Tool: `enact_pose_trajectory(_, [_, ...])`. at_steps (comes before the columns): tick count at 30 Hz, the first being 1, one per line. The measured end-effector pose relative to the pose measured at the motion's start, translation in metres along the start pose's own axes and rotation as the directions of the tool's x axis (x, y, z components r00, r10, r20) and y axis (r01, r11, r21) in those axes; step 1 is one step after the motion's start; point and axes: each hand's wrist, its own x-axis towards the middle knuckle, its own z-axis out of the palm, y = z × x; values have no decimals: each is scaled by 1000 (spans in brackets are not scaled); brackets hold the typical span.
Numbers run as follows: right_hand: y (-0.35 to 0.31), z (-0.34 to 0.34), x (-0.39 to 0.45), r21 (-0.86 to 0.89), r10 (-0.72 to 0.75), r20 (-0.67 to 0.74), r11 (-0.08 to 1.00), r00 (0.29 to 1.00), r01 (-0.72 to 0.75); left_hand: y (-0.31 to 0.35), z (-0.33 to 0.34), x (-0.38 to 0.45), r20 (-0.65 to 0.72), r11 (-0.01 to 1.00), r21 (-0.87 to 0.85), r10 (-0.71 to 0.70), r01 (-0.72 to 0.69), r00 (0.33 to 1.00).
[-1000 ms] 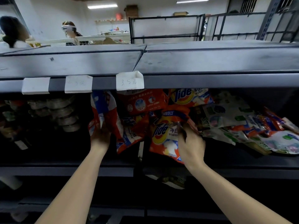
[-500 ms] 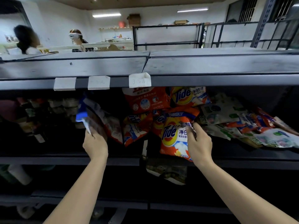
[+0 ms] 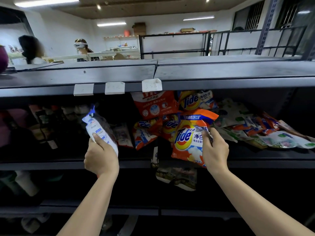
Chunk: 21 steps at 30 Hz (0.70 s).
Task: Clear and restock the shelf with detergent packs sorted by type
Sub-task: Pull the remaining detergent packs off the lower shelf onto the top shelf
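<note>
Detergent packs leave a dark shelf (image 3: 255, 156): left hand (image 3: 100, 156) grips a white-blue pack (image 3: 95, 128), right hand (image 3: 215, 150) pinches an orange Tide pack (image 3: 187, 137).

Dark grey metal shelf (image 3: 238, 160). White paper price tags (image 3: 151, 85) along the front edge of the board above. Orange Tide pack (image 3: 187, 137) near the front edge: blue lettering, yellow roundel, white lower part, blue top band. White pack (image 3: 100, 132) with blue corner and print. Red pack (image 3: 155, 104) at the back, white lettering. Toward the right end, white-and-green packs (image 3: 281, 140).
</note>
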Motion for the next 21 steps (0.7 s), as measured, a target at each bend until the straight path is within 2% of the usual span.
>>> enact_pose_trajectory(6, [-4,-42,-18,-50,3,-155,999,988,-11,18,-16,-39,64,984,-82,164,-158,984])
enact_pose_trajectory(13, [1,-108,-35,-150,-33,-359,988,933,-23,55,-11,-101,104,886,-261,420,-383,902])
enact_pose_trajectory(21, [12,-201,-39,-194,-111,-540,981,834,5,108,3,-169,178,792,-469,519,-391,836])
